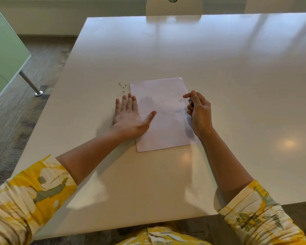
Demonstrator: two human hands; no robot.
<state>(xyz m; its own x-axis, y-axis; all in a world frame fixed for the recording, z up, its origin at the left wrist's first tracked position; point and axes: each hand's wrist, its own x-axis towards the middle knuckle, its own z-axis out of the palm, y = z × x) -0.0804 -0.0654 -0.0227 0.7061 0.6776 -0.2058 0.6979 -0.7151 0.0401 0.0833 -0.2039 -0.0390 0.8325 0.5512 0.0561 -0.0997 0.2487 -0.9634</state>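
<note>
White worktop (219,68), one sheet of paper (163,114) lying flat near its middle, long side running away from the person. Scatter of small dark bits (122,90) just beside the paper's far-left corner, right ahead of the left fingertips. White perforated chair (174,7) at the far edge, green panel (4,50) and a metal leg (29,84) off to the left over the floor. Left hand (129,117): palm down, fingers straight and spread, lying across the paper's left edge with the thumb on the sheet. Right hand (200,112): at the paper's right edge, fingers curled, index poking out over the sheet; something small and dark shows at the fingers, can't tell if it's gripped. Paper's near edge sits well back from the worktop's near edge; broad bare surface beyond and to the right.
</note>
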